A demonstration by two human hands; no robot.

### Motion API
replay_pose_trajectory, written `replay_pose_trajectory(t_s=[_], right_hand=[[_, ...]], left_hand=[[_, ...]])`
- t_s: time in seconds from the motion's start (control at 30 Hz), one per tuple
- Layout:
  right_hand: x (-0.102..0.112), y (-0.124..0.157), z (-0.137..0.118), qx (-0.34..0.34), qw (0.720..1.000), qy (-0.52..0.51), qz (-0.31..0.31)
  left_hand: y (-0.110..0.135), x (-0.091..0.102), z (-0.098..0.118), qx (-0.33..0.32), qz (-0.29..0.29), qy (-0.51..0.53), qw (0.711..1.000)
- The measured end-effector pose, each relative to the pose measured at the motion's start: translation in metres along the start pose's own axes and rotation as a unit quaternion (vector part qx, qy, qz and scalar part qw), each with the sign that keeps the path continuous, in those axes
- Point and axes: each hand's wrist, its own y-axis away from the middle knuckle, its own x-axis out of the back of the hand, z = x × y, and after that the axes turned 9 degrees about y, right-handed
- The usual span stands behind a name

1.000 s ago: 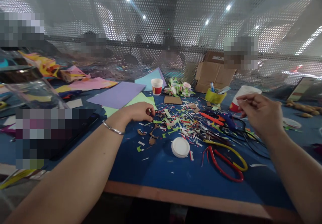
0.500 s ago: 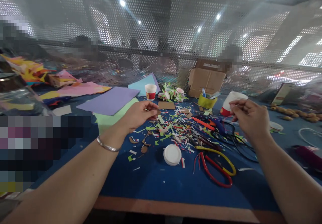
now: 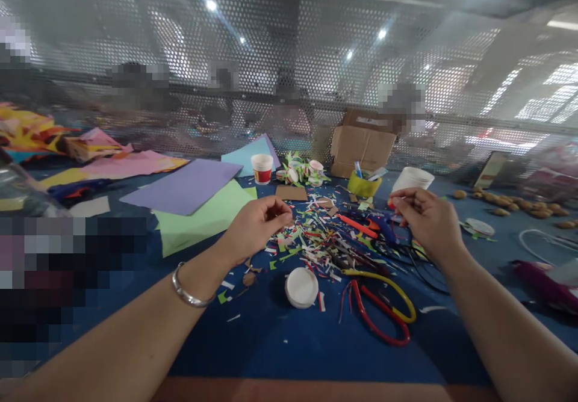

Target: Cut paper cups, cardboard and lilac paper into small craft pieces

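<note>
My left hand (image 3: 258,227), with a silver bangle at the wrist, hovers over paper scraps (image 3: 311,236) with thumb and fingertips pressed together. Whatever is in that pinch, if anything, is too small to make out. On the right, my right hand (image 3: 427,220) is also closed in a pinch, in front of a stack of white paper cups (image 3: 412,178); its fingertips show nothing I can name. Between my forearms a small white round cup piece (image 3: 301,287) rests on the blue table. Scissors with red and yellow handles (image 3: 383,324) lie right of it.
Purple sheets (image 3: 185,186) and green sheets (image 3: 194,224) lie at left. A red-and-white cup (image 3: 262,169), a yellow holder (image 3: 363,183) and a cardboard box (image 3: 363,149) stand behind. Cables (image 3: 424,269), walnuts (image 3: 519,202) and a purple glue gun (image 3: 544,284) are at right.
My left hand has moved slightly down, its fingertips drawn closer together. My right hand has shifted left and a little lower in view. The camera view has turned slightly, moving the table things left.
</note>
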Motion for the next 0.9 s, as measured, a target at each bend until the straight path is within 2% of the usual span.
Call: replay_pose_trajectory(t_s=[0.27, 0.4, 0.5, 0.7, 0.9], right_hand=[[-0.007, -0.018, 0.028, -0.031, 0.993, 0.087, -0.07], [-0.008, -0.035, 0.035, -0.047, 0.98, 0.141, -0.129], [-0.013, -0.051, 0.033, -0.052, 0.965, 0.188, -0.176], [-0.047, -0.083, 0.022, -0.02, 0.919, 0.297, -0.257], [-0.08, -0.103, 0.02, -0.001, 0.874, 0.382, -0.302]], left_hand=[[-0.001, 0.01, -0.004, 0.002, -0.046, -0.137, 0.99], [-0.004, 0.019, -0.011, 0.008, -0.061, -0.157, 0.986], [-0.005, 0.018, -0.012, 0.01, -0.064, -0.156, 0.986], [-0.002, 0.012, -0.01, 0.02, -0.057, -0.135, 0.989], [-0.004, 0.016, -0.015, 0.029, -0.061, -0.135, 0.989]])
